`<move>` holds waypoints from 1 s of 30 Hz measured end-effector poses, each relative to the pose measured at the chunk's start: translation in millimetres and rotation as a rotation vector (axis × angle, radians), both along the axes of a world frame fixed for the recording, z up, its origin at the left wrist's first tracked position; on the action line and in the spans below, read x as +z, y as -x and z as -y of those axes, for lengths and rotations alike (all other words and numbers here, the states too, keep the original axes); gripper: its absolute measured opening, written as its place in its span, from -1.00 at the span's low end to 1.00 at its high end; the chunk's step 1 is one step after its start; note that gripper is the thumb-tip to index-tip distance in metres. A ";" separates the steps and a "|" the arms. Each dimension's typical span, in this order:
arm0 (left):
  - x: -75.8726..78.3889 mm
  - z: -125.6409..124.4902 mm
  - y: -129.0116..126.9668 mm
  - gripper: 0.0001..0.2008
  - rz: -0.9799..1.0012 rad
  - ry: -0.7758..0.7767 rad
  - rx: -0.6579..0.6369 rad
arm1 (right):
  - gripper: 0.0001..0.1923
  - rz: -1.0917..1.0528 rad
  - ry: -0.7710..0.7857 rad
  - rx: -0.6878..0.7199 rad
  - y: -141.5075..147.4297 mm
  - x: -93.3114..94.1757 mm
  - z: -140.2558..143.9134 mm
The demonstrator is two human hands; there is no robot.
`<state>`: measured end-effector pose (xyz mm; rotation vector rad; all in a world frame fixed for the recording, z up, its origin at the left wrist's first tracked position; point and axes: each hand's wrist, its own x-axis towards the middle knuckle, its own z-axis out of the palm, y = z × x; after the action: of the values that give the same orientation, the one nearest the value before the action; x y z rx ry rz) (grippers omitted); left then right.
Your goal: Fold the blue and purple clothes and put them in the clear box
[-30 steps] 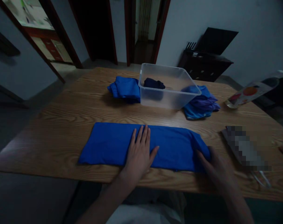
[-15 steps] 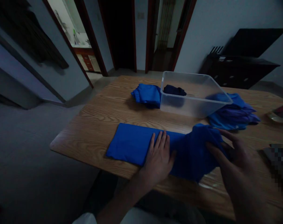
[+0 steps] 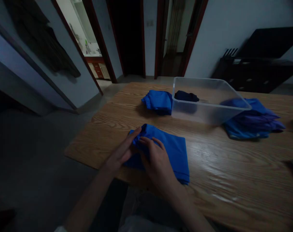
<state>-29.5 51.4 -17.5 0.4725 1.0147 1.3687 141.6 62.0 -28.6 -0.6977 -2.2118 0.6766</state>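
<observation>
folded blue cloth [image 3: 171, 151] under left hand [image 3: 121, 154], right hand [image 3: 157, 164]

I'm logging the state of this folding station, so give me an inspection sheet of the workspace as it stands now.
Surface: wooden table, grain visible, dimly lit.
Job's things: blue cloth folded to a short stack near the front edge.
Clutter: clear plastic bin with a dark garment inside; folded blue pile left of the bin; blue-purple heap right of it.
Grippers: left hand at the cloth's left edge, fingers on it; right hand flat on top.
Cables: nothing seen.
Surroundings: open doorways behind the table, dark cabinet at the right wall.
</observation>
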 end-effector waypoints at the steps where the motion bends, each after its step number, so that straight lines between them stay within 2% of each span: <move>1: -2.6 0.6 7.3 -0.61 -0.119 0.006 0.005 | -0.55 0.022 -0.017 0.016 6.3 -4.2 1.9; 3: -6.4 -0.1 20.3 -0.54 -0.365 0.025 -0.021 | -0.55 0.074 -0.039 0.030 16.7 -11.1 5.8; 5: -8.4 -3.4 32.0 -0.49 -0.526 0.023 -0.082 | -0.56 0.122 -0.056 0.040 24.6 -15.1 9.7; 9: -11.9 -14.3 54.6 -0.47 -0.643 -0.004 -0.165 | -0.59 0.149 -0.079 0.042 34.4 -15.7 16.0; 11: -15.5 -19.0 65.0 -0.43 -0.698 -0.003 -0.155 | -0.59 0.160 -0.079 0.068 36.2 -15.4 17.7; 15: -27.9 -22.2 79.3 -0.38 -0.866 0.011 -0.031 | -0.54 0.239 -0.072 0.205 29.4 -16.7 20.2; 19: -39.2 -16.4 80.6 -0.50 -1.032 -0.010 -0.031 | -0.46 0.316 -0.066 0.338 6.0 -17.2 25.1; 22: -39.4 -9.2 76.1 -0.59 -1.200 -0.043 -0.069 | -0.38 0.357 -0.080 0.394 -18.5 -15.1 29.2; 26: -24.9 -1.0 69.5 -0.60 -1.507 -0.104 -0.113 | -0.39 0.394 -0.073 0.396 -54.4 -8.9 28.2; 30: -6.3 5.2 53.7 -0.53 -1.836 -0.197 -0.132 | -0.35 0.457 -0.144 0.271 -97.7 -5.7 11.3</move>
<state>-83.2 46.3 -23.8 2.0688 2.1569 0.6034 239.3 50.7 -34.3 -0.5194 -2.7807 0.5156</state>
